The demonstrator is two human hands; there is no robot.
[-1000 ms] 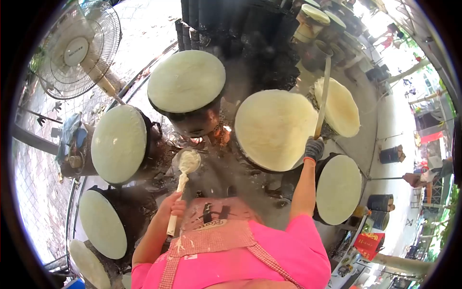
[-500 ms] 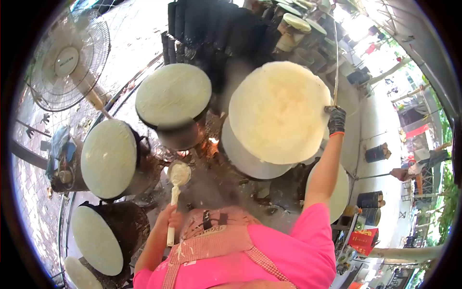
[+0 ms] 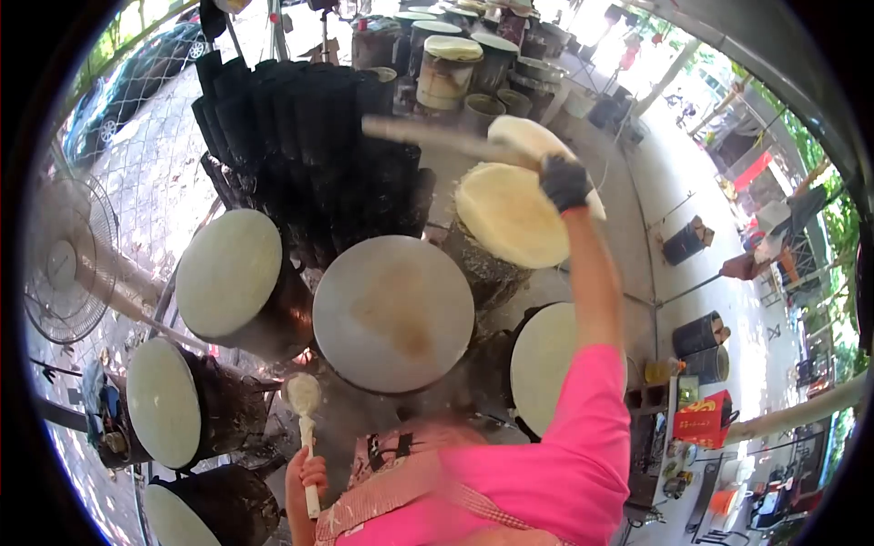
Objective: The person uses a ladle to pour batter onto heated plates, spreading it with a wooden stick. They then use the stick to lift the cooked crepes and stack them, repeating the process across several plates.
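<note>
My right hand (image 3: 564,182), in a dark glove, grips a long wooden stick (image 3: 437,138) with a thin pale sheet (image 3: 533,146) draped over it, raised above a stack of cooked sheets (image 3: 510,215). Just in front of me is a bare grey round steaming surface (image 3: 393,312) with a brownish patch. My left hand (image 3: 308,475) holds the white handle of a ladle (image 3: 302,397) coated in pale batter, low at my left side. Round tops covered in pale batter sit to the left (image 3: 228,271) and lower left (image 3: 162,402), and another to the right (image 3: 544,364).
Dark cylindrical stacks (image 3: 300,127) stand behind the steamers, with lidded pots (image 3: 448,71) further back. A standing fan (image 3: 68,259) is at the left. A red box (image 3: 703,422) and dark buckets (image 3: 697,338) lie on the right, where another person (image 3: 774,246) stands.
My right hand swung the stick with the lifted sheet up and away from the near steamer toward the far stack, leaving the steamer top bare. The ladle stayed low in my left hand.
</note>
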